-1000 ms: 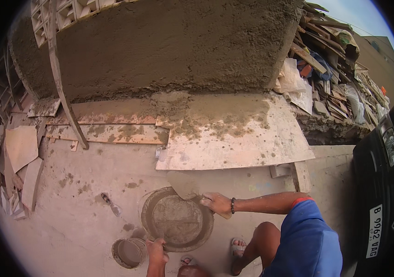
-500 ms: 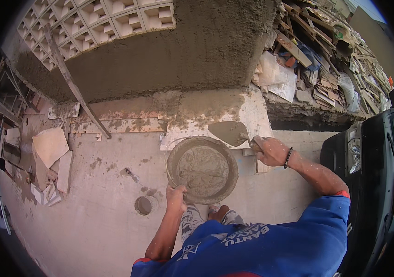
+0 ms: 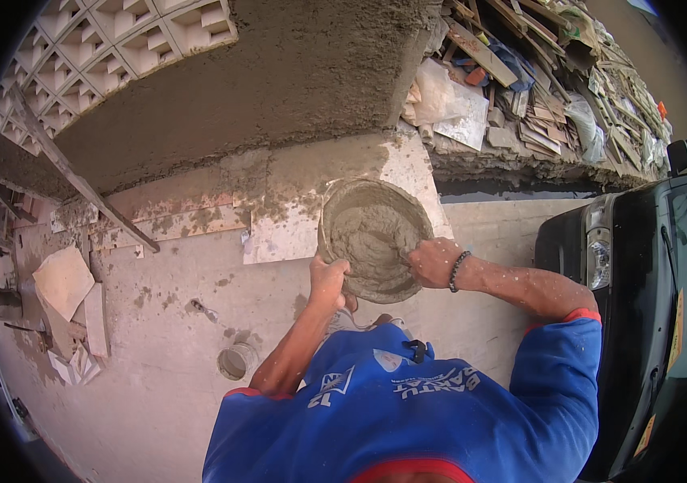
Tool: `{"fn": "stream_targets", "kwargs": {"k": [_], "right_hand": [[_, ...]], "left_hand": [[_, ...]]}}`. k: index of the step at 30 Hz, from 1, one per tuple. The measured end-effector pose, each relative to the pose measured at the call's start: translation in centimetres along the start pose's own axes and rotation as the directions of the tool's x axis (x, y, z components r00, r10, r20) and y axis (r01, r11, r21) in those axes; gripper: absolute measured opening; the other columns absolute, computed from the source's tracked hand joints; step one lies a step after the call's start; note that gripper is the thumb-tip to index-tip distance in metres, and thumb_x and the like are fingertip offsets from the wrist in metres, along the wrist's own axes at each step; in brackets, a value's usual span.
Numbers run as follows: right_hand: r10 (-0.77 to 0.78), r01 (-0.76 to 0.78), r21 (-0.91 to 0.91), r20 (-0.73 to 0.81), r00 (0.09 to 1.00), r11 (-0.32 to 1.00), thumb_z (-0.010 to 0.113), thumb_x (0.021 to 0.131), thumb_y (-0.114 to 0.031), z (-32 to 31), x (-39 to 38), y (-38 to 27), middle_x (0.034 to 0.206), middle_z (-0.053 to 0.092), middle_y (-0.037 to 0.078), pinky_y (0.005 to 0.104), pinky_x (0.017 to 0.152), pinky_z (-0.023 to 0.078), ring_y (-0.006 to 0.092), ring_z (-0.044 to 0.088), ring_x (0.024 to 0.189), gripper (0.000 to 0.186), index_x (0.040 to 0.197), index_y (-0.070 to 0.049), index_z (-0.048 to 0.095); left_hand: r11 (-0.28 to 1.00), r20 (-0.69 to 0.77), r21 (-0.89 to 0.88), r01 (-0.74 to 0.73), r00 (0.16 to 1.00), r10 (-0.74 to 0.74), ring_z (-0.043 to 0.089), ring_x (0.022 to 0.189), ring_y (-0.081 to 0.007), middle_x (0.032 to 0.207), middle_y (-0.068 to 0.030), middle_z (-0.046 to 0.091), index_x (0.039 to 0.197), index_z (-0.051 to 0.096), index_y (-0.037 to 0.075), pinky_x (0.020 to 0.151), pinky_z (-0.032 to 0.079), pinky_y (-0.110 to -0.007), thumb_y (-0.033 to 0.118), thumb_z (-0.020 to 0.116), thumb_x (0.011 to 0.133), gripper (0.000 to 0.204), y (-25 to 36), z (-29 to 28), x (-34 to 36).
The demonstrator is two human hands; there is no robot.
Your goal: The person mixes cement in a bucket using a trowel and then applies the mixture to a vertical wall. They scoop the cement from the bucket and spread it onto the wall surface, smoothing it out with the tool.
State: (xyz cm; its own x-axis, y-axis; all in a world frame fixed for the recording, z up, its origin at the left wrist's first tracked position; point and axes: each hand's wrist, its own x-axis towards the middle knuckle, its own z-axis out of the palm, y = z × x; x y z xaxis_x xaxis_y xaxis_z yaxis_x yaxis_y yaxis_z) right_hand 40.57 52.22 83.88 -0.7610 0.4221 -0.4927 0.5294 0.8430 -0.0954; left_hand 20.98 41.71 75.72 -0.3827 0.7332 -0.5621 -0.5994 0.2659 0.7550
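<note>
The rough, mud-brown wall [image 3: 279,80] spans the top of the view, while a dark vehicle [image 3: 641,241] stands on the right; both sit differently in view than half a second ago, since the head camera has shifted with the person. Below the wall, the pale board [image 3: 279,237] lies spattered and now runs partly behind the basin [image 3: 327,225].

That basin is the chief change: a second ago it was down by the floor [image 3: 150,386] beside the small bucket [image 3: 235,362], and now it hangs raised and tilted in front of the blue shirt [image 3: 408,410], well above the bucket. Wet mortar [image 3: 372,229] covers its inside, with a churned, lumpy surface.

The left hand [image 3: 330,280] has its grip clasped on the near left rim, apparently bearing the weight. The right hand [image 3: 434,262], held out to the side with a loaded trowel half a second ago, has come in to the basin's right edge. Its grip is clenched, I judge around the trowel's handle (the blade cannot be told from the mortar). For the work in hand, this likely means load and tool are together again, the mortar within reach. A dark bracelet [image 3: 458,271] circles the right wrist.
</note>
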Motion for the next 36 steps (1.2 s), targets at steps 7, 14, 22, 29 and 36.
{"fn": "stream_targets", "kwargs": {"k": [7,14,22,29,36], "right_hand": [[0.114,-0.161,-0.139,-0.301,0.947,0.977,0.055,0.086,-0.015,-7.2,0.3,10.7,0.083,0.064,0.019,0.0458,0.068,0.054,0.0374,0.065,0.077,0.023,0.104,-0.002,0.061],[0.142,-0.141,-0.01,0.05,0.989,0.99,0.055,0.085,-0.021,-5.5,8.4,15.7,0.083,0.066,0.025,0.0468,0.074,0.054,0.0386,0.067,0.083,0.025,0.102,-0.003,0.062],[-0.173,0.184,0.479,-0.067,0.983,0.858,0.056,0.089,-0.033,-1.2,11.4,22.0,0.079,0.066,0.023,0.0509,0.075,0.051,0.0445,0.064,0.081,0.03,0.103,-0.007,0.061],[-0.076,0.088,0.309,-0.049,0.996,0.947,0.057,0.09,-0.04,-3.2,12.1,26.1,0.077,0.065,0.025,0.0515,0.072,0.051,0.0438,0.064,0.08,0.037,0.105,-0.007,0.061],[-0.12,0.127,0.184,-0.049,0.992,0.975,0.055,0.091,-0.041,-5.2,14.1,27.5,0.077,0.065,0.025,0.0517,0.072,0.051,0.0433,0.064,0.08,0.038,0.107,-0.008,0.061]], "left_hand": [[1.0,-0.008,0.012,0.005,1.0,-0.005,0.054,0.075,-0.0138,0.092,-0.0073,0.058,0.113,0.053,-0.004,0.062,0.046,-0.027,-0.01,0.051,0.069,0.045,1.7,3.9,5.1],[0.994,-0.002,-0.054,-0.096,0.995,0.096,0.055,0.083,-0.0144,0.097,-0.0078,0.06,0.115,0.053,-0.005,0.071,0.045,-0.026,-0.011,0.048,0.067,0.049,4.1,8.4,9.0],[0.99,-0.141,-0.067,-0.122,0.984,0.112,0.052,0.079,-0.012,0.094,-0.0054,0.059,0.115,0.054,-0.004,0.069,0.044,-0.025,-0.01,0.049,0.067,0.048,3.8,12.2,12.7],[0.98,-0.237,-0.145,-0.135,0.967,0.098,0.052,0.079,-0.0109,0.096,-0.0035,0.058,0.12,0.053,-0.003,0.069,0.044,-0.024,-0.01,0.05,0.068,0.052,3.4,14.4,14.2],[0.968,-0.285,-0.187,-0.167,0.952,0.109,0.055,0.084,-0.0123,0.099,-0.0047,0.06,0.123,0.051,-0.003,0.074,0.045,-0.025,-0.009,0.051,0.068,0.055,2.5,15.4,15.3]]}}
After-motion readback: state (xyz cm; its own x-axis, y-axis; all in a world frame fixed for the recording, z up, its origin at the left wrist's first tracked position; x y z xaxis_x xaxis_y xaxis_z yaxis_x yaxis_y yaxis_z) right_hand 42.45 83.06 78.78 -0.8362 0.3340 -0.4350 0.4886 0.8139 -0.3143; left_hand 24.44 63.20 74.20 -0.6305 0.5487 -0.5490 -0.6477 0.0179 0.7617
